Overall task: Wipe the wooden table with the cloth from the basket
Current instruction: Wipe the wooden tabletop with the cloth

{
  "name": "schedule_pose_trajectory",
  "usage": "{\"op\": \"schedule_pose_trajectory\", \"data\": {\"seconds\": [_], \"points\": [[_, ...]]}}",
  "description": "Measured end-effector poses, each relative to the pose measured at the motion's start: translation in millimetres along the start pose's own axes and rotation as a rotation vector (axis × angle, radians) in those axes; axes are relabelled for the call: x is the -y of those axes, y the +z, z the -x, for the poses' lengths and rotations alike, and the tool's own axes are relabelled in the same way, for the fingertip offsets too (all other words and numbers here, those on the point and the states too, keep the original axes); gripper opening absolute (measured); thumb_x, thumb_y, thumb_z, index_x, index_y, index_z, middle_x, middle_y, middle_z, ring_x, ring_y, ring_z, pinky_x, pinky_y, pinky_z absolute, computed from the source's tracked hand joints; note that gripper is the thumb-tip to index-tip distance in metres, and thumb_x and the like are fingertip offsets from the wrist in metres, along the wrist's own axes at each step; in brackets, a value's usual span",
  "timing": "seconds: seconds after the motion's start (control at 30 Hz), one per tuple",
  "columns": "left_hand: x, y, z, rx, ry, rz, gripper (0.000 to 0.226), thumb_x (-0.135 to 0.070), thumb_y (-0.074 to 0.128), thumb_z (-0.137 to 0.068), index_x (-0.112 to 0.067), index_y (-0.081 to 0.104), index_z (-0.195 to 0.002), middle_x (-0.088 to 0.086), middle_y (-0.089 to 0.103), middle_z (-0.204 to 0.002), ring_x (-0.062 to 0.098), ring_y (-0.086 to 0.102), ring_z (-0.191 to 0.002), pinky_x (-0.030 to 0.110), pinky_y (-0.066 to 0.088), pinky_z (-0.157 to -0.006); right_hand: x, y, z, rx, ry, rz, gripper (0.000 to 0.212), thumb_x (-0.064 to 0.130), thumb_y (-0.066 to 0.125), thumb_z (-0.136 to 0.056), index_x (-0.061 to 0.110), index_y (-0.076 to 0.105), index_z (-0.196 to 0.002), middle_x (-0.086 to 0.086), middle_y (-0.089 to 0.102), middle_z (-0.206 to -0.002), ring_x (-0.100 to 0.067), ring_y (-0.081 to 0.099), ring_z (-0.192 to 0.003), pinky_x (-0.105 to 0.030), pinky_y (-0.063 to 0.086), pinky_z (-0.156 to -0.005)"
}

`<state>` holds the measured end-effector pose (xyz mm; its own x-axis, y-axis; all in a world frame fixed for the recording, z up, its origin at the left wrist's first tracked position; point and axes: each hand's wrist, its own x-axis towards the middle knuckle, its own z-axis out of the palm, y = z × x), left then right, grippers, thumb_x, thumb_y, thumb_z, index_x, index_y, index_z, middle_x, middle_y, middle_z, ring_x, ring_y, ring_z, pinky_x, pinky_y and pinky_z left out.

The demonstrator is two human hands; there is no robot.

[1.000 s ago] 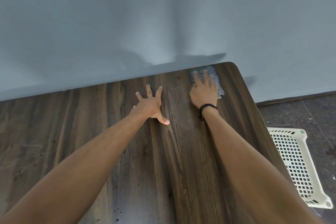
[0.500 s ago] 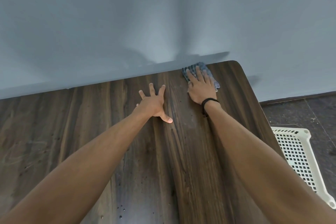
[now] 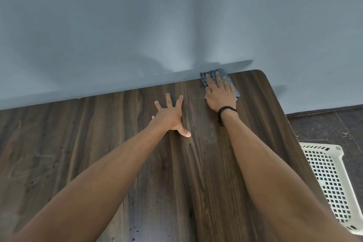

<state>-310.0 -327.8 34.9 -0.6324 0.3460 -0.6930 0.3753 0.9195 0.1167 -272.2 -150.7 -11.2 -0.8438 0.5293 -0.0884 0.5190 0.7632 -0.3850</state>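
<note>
A dark wooden table [image 3: 82, 153] fills most of the view, its far edge against a grey wall. A grey-blue cloth [image 3: 206, 77] lies flat near the table's far right corner, right at the wall. My right hand [image 3: 220, 96], with a black band at the wrist, presses on the cloth with straight fingers and covers most of it. My left hand [image 3: 170, 116] rests flat on the bare wood a little to the left, fingers spread. A cream plastic basket [image 3: 326, 179] stands on the floor to the right of the table.
The grey wall [image 3: 137, 25] runs along the table's far edge. Dark floor [image 3: 324, 124] shows past the table's right edge and rounded far corner. Small water drops [image 3: 133, 236] dot the wood near the bottom of the view.
My right hand has slid the cloth to the left along the far edge and up against the wall. My left hand has stayed flat in about the same place.
</note>
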Motion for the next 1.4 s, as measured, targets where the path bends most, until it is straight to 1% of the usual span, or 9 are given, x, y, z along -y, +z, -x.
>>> {"op": "schedule_pose_trajectory", "data": {"seconds": [0.4, 0.5, 0.63, 0.87, 0.97, 1.1, 1.2, 1.33, 1.4], "points": [[0.9, 0.8, 2.6, -0.006, 0.007, 0.01, 0.147, -0.047, 0.09, -0.062, -0.035, -0.024, -0.152, 0.008, -0.037, -0.157, 0.053, -0.025, -0.141, 0.07, 0.015, -0.114, -12.4, 8.1, 36.6, -0.032, -0.047, 0.041, 0.056, 0.035, 0.027, -0.107, 0.031, 0.012, -0.16, -0.003, 0.003, -0.168, -0.025, 0.005, -0.154, -0.045, 0.006, -0.125], [3.5, 0.8, 2.8, -0.015, 0.013, 0.022, 0.146, -0.046, 0.091, -0.062, -0.035, -0.023, -0.153, 0.008, -0.037, -0.157, 0.053, -0.025, -0.141, 0.07, 0.014, -0.114, -34.6, -1.2, 54.7, -0.177, 0.242, -0.026, 0.056, 0.033, 0.031, -0.106, 0.03, 0.017, -0.16, -0.007, 0.007, -0.168, -0.03, 0.007, -0.154, -0.05, 0.007, -0.124], [2.9, 0.2, 1.8, -0.011, 0.014, 0.013, 0.145, -0.046, 0.09, -0.063, -0.035, -0.024, -0.152, 0.008, -0.037, -0.157, 0.053, -0.024, -0.141, 0.07, 0.015, -0.114, -28.4, 10.0, 78.9, -0.054, -0.039, 0.059, 0.054, 0.035, 0.028, -0.107, 0.034, 0.014, -0.159, -0.003, 0.004, -0.168, -0.025, 0.003, -0.154, -0.046, 0.003, -0.124], [5.8, 2.5, 4.2, -0.035, 0.032, 0.01, 0.144, -0.048, 0.09, -0.062, -0.036, -0.022, -0.153, 0.007, -0.036, -0.158, 0.052, -0.023, -0.143, 0.07, 0.016, -0.114, -31.8, 13.9, 116.8, -0.09, 0.012, 0.063, 0.055, 0.035, 0.029, -0.106, 0.033, 0.015, -0.159, -0.003, 0.006, -0.168, -0.025, 0.005, -0.154, -0.048, 0.006, -0.125], [8.6, 2.2, 3.3, -0.045, 0.023, -0.001, 0.145, -0.052, 0.089, -0.061, -0.036, -0.022, -0.153, 0.007, -0.035, -0.159, 0.053, -0.022, -0.143, 0.07, 0.015, -0.114, -31.0, 2.1, 111.8, -0.119, 0.258, -0.008, 0.056, 0.034, 0.029, -0.106, 0.032, 0.013, -0.16, -0.006, 0.003, -0.168, -0.029, 0.004, -0.154, -0.051, 0.006, -0.124], [7.3, 3.5, 1.3, -0.056, 0.05, -0.024, 0.146, -0.055, 0.088, -0.059, -0.035, -0.021, -0.154, 0.009, -0.033, -0.16, 0.054, -0.02, -0.143, 0.07, 0.014, -0.115, -28.5, 18.2, 140.9, -0.08, -0.051, 0.074, 0.054, 0.033, 0.03, -0.107, 0.033, 0.018, -0.159, -0.003, 0.007, -0.167, -0.025, 0.006, -0.154, -0.048, 0.007, -0.125], [11.3, 3.5, 2.0, -0.081, 0.041, -0.018, 0.146, -0.056, 0.088, -0.058, -0.035, -0.019, -0.155, 0.009, -0.03, -0.161, 0.054, -0.018, -0.143, 0.07, 0.014, -0.114, -49.6, 4.2, 141.8, -0.126, 0.253, 0.005, 0.055, 0.034, 0.029, -0.106, 0.031, 0.016, -0.159, -0.007, 0.007, -0.167, -0.029, 0.006, -0.154, -0.051, 0.008, -0.124], [11.5, 6.0, 3.8, -0.1, 0.075, -0.014, 0.144, -0.059, 0.087, -0.058, -0.034, -0.015, -0.156, 0.01, -0.027, -0.162, 0.055, -0.016, -0.143, 0.07, 0.012, -0.115, -31.8, 22.8, 191.0, -0.075, -0.027, 0.031, 0.053, 0.035, 0.028, -0.107, 0.034, 0.017, -0.159, -0.002, 0.006, -0.167, -0.023, 0.004, -0.154, -0.047, 0.006, -0.125], [16.3, 9.2, 10.1, -0.1, 0.106, 0.009, 0.14, -0.059, 0.086, -0.06, -0.034, -0.011, -0.157, 0.006, -0.026, -0.163, 0.053, -0.015, -0.145, 0.069, 0.013, -0.115, -45.1, 13.5, 194.1, -0.109, 0.18, -0.027, 0.053, 0.036, 0.027, -0.106, 0.035, 0.016, -0.159, -0.002, 0.006, -0.168, -0.024, 0.005, -0.154, -0.05, 0.009, -0.124]]}}
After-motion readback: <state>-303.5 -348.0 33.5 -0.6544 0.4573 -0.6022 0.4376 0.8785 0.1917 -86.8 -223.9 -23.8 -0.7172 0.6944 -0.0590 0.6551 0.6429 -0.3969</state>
